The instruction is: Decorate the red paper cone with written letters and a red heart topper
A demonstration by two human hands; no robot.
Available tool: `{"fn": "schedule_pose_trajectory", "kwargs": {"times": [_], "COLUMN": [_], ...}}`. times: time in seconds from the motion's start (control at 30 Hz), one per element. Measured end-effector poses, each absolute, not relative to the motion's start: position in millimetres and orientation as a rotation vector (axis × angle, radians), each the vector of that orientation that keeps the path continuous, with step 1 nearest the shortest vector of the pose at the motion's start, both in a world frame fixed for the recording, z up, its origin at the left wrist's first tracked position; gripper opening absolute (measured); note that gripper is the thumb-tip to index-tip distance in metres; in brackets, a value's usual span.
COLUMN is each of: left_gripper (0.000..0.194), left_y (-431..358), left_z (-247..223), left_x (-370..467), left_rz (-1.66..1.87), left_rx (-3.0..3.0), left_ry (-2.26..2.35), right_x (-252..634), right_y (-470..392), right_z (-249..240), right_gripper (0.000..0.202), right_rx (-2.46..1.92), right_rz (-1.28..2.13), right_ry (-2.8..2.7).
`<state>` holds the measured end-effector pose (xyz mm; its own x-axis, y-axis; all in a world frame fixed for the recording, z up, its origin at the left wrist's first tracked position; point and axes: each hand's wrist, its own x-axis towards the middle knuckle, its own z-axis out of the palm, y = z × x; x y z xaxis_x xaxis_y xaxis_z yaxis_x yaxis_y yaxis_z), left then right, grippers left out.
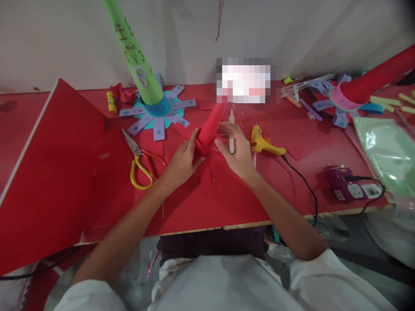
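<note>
A red paper tube (212,125) stands tilted over the table, its upper end leaning away and to the right. My left hand (182,162) grips the tube's lower end, fingers at the side and thumb in front. On the right side, my right hand (241,153) is curved, thumb and fingers apart, with the fingertips close to the tube; whether they touch it is unclear. A white pen-like stick (231,116) shows at the right hand's fingers; I cannot tell if it is held or lies behind. Scissors (138,151) with yellow and orange handles lie left of my left hand.
A yellow glue gun (264,142) lies at right, its cord running near a purple power adapter (340,183). Behind stand a green paper cone (139,65) and a red cone (376,82) on flower-like bases. A red board (55,172) rises at left; a glue stick (112,103) lies behind.
</note>
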<state>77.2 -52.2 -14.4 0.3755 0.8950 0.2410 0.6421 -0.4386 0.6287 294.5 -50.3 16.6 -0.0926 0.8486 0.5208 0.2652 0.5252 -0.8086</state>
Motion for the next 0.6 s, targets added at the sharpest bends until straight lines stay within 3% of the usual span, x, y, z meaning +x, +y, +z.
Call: {"fn": "schedule_pose_trajectory", "kwargs": {"times": [0.4,0.5,0.6], "left_gripper": [0.068,0.06,0.038], "left_y": [-45.4,-49.6,-56.0], "left_z": [-9.5,-6.6,-4.7], "left_x": [90.7,89.2,81.9], "left_rz": [0.768,0.936,1.239], "left_rx": [2.321,2.279,2.246], "left_ry": [1.607,1.638,1.542], "right_x": [287.2,288.4,293.8], "right_y": [-46.5,-49.2,-57.7], "right_z": [-8.0,-7.5,-2.6], "right_gripper": [0.04,0.04,0.033], "right_rx": [-1.115,-1.063,-1.008], "right_rz": [0.603,0.561,0.513], "right_ry": [-1.592,-1.59,-1.525]}}
